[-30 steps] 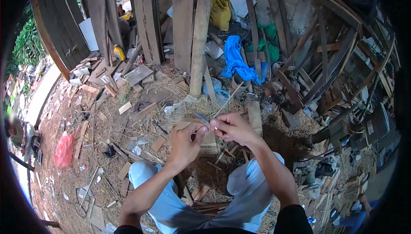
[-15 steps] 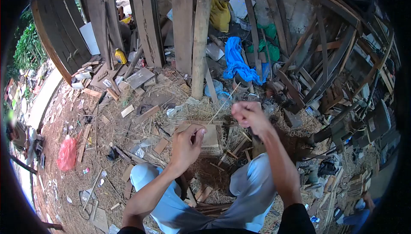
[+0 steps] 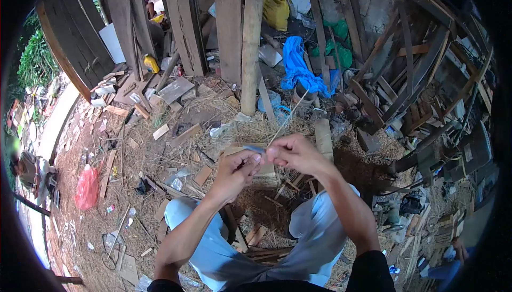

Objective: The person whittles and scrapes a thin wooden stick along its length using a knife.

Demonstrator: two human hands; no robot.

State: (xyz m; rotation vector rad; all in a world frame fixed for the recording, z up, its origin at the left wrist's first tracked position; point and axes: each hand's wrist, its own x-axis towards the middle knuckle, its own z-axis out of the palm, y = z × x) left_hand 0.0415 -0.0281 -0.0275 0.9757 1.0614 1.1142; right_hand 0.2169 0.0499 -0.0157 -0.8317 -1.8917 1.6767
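My left hand (image 3: 234,174) is closed in a pinch on the lower end of a thin pale stick (image 3: 289,116), which slants up and to the right. My right hand (image 3: 296,156) meets it at the fingertips, with its fingers wrapped round a small grey blade (image 3: 254,148); the handle is hidden in the fingers. The blade points left over the left hand's fingertips. Both hands are above a wooden block (image 3: 264,181) on the ground, between the knees.
Wood scraps and straw litter the ground. A bamboo post (image 3: 250,52) stands ahead, near a blue plastic bag (image 3: 298,68). A red bag (image 3: 86,188) lies left and stacked planks (image 3: 410,62) lean right. People are partly visible at the left edge (image 3: 28,172) and lower right (image 3: 453,262).
My right hand swung away up and to the right, then came back to my left hand. The stick stayed with my left hand, and the blade shows again.
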